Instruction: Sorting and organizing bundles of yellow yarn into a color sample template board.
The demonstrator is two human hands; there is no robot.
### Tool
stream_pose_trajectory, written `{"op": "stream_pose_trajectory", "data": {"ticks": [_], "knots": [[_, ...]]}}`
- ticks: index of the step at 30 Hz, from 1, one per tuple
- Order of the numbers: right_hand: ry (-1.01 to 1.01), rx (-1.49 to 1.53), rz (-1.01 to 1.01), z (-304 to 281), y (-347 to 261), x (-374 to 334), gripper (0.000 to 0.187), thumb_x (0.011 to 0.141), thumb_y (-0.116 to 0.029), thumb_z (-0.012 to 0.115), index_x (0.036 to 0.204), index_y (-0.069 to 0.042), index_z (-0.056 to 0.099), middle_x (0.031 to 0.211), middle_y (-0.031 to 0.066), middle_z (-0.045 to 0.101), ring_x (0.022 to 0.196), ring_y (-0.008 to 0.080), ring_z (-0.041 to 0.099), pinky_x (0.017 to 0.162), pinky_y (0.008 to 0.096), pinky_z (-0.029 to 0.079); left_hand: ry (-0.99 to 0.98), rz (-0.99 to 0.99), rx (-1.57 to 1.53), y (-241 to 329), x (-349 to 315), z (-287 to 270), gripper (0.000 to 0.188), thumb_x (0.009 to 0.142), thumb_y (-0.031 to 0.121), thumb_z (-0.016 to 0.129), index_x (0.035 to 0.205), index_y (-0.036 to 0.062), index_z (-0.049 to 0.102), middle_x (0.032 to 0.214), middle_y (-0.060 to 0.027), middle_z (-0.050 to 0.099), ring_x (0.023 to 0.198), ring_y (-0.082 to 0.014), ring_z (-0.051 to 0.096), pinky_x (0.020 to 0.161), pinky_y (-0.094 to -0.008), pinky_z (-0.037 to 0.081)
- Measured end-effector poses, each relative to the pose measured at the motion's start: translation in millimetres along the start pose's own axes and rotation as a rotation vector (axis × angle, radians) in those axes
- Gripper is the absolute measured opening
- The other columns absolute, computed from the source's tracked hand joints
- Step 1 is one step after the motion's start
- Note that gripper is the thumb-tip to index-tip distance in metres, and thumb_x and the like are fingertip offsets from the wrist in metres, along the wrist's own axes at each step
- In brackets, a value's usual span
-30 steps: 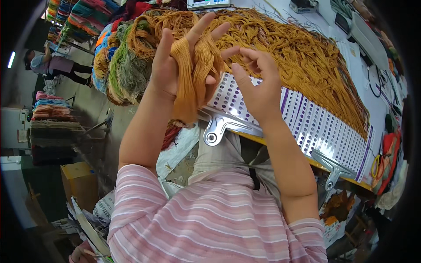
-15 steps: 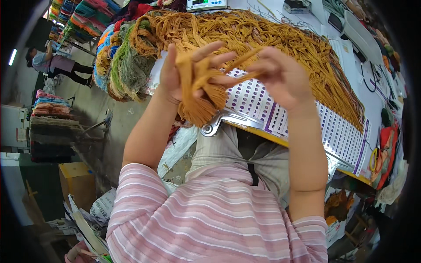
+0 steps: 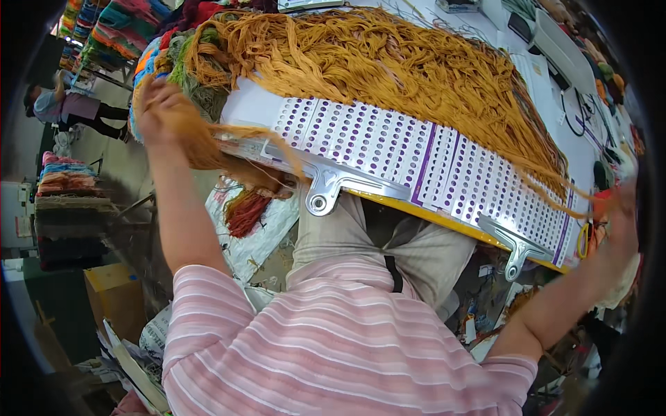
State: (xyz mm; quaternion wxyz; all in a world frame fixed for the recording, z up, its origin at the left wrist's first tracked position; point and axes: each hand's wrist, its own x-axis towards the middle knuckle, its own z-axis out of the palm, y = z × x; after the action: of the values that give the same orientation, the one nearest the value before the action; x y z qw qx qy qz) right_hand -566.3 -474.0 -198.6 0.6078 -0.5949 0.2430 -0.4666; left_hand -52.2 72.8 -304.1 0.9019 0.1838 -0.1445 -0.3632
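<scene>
At the table's left end, my left hand [image 3: 161, 114] is closed around a bundle of golden-orange yarn [image 3: 195, 142], whose lower part hangs down. A strand from it trails right over the table edge. My right hand [image 3: 622, 218] is stretched far out to the right, smeared by motion. Golden-orange strands [image 3: 548, 188] run from near the pile's right end into its fingers. A wide tangled pile of the same yarn [image 3: 388, 59] lies across the table. In front of it is a white card sheet with rows of purple dots [image 3: 361, 139].
Metal clamp-like brackets [image 3: 326, 187] grip the table's yellow front edge. Green and blue yarn hanks [image 3: 198, 80] hang at the left end. Yellow-handled scissors [image 3: 583, 239] are at the right. A cardboard box [image 3: 116, 298] stands lower left. Another person [image 3: 62, 107] stands at far left.
My hands have moved wide apart: the left went left with the yarn bundle, the right swung far right, drawing strands along. The view has shifted slightly.
</scene>
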Motion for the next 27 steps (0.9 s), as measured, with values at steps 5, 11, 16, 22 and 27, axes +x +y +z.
{"op": "stream_pose_trajectory", "data": {"ticks": [5,11,16,22,27], "knots": [[-0.505,-0.733,-0.213,202,166,-50,0.033,0.091,-0.015,0.048,0.118,-0.014,0.068,0.081,-0.0027,0.059,0.064,0.0049,0.046,0.054,0.0199,0.038,0.428,-0.16,0.882,-158,47,27,0.018,0.09,0.024,0.065,0.097,0.0069,0.063,0.081,-0.0041,0.06,0.06,-0.0097,0.052,0.053,-0.0216,0.044],[-0.473,-0.524,0.27,314,291,-99,0.029,0.087,-0.03,0.061,0.082,-0.003,0.072,0.065,0.0112,0.066,0.059,0.0233,0.063,0.061,0.0383,0.048,0.38,-0.615,1.147,-246,57,6,0.026,0.093,0.021,0.062,0.113,0.0042,0.065,0.097,-0.0052,0.064,0.073,-0.012,0.058,0.06,-0.0238,0.048],[-0.445,-0.679,0.245,325,294,-105,0.023,0.084,-0.028,0.068,0.087,-0.006,0.075,0.079,0.011,0.07,0.068,0.024,0.065,0.065,0.0342,0.049,0.389,-0.6,1.288,-253,67,12,0.023,0.091,0.017,0.057,0.108,0.0039,0.065,0.081,-0.0053,0.064,0.065,-0.0114,0.058,0.054,-0.0253,0.047],[-0.337,-0.688,0.177,327,296,-111,0.018,0.081,-0.023,0.071,0.085,-0.006,0.074,0.079,0.0095,0.069,0.07,0.0229,0.065,0.067,0.0341,0.049,0.139,-0.705,1.536,-260,94,-15,0.015,0.088,0.018,0.057,0.088,0.0054,0.065,0.067,-0.0013,0.057,0.055,-0.0108,0.051,0.049,-0.0269,0.041],[-0.332,-0.718,0.065,328,295,-120,0.014,0.08,-0.018,0.068,0.083,-0.005,0.071,0.086,0.011,0.065,0.081,0.0309,0.063,0.073,0.0395,0.05,0.027,-0.74,1.575,-254,103,-27,0.012,0.086,0.016,0.06,0.083,0.0048,0.063,0.066,-0.0013,0.057,0.054,-0.0106,0.05,0.048,-0.0274,0.04]]}}
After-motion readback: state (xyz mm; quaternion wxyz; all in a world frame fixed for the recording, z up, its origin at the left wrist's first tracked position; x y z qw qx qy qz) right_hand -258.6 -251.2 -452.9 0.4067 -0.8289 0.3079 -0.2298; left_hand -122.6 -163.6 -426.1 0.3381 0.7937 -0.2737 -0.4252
